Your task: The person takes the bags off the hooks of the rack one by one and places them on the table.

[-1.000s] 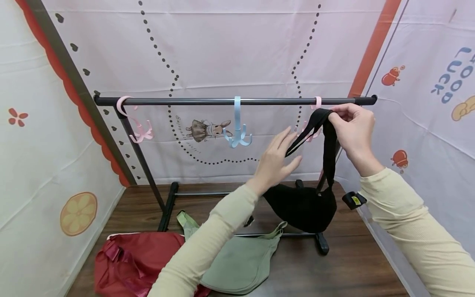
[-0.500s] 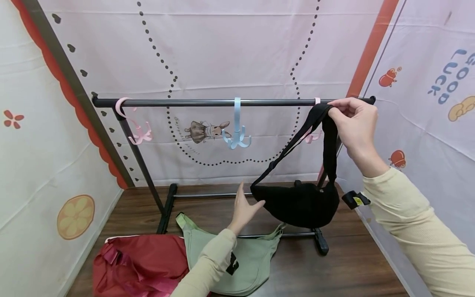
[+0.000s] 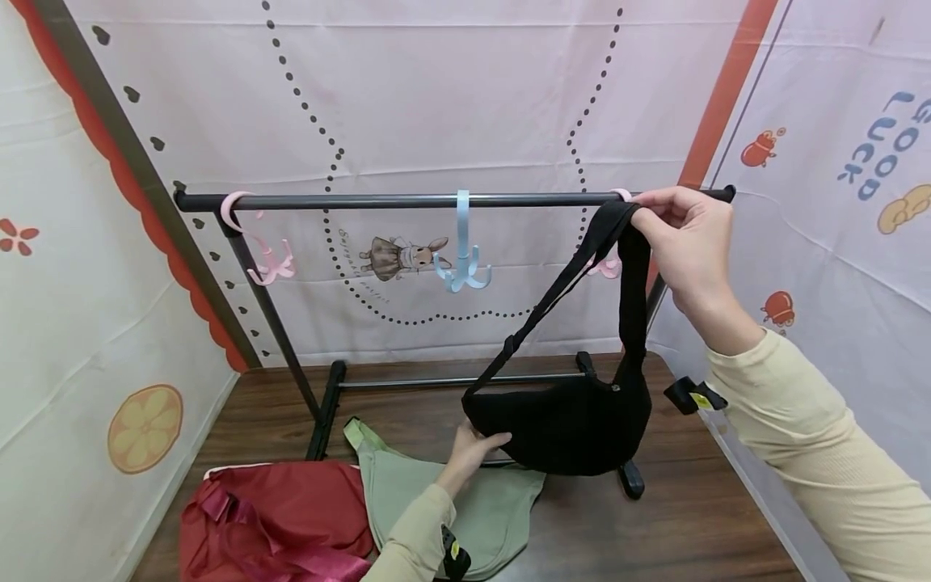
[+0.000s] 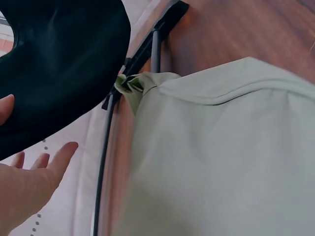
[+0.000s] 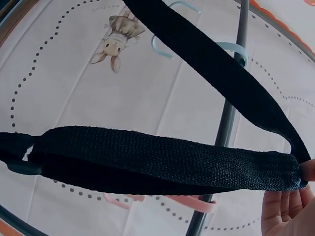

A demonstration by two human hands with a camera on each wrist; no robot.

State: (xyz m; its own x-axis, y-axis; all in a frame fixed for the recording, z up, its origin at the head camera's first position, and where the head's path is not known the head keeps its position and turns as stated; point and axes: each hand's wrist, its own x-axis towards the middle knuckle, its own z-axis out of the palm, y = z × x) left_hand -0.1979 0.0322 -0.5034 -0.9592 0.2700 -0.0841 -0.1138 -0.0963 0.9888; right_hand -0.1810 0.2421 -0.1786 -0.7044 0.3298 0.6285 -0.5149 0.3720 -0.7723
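Note:
A black crossbody bag [image 3: 560, 428] hangs in the air by its strap [image 3: 556, 295], in front of the right side of the rack. My right hand [image 3: 687, 250] pinches the top of the strap loop between thumb and fingers, close to the rack's bar. At the bag's lower left corner is my left hand [image 3: 469, 453], thumb in front of the fabric. In the left wrist view, the fingers of that hand [image 4: 32, 189] are spread under the bag's edge. Behind the strap, the right pink hook [image 3: 607, 265] is partly hidden.
The black rack's bar [image 3: 364, 202] also carries a blue hook [image 3: 463, 267] at its middle and a pink hook [image 3: 272, 263] at left. On the wooden table [image 3: 618, 533] lie a red bag [image 3: 291, 509] and a sage green bag [image 3: 494, 505], partly behind my left arm.
My left hand has come down from beside the strap to the bag's lower left corner. The bag has swung a little left and lower, while my right hand keeps its pinch on the strap.

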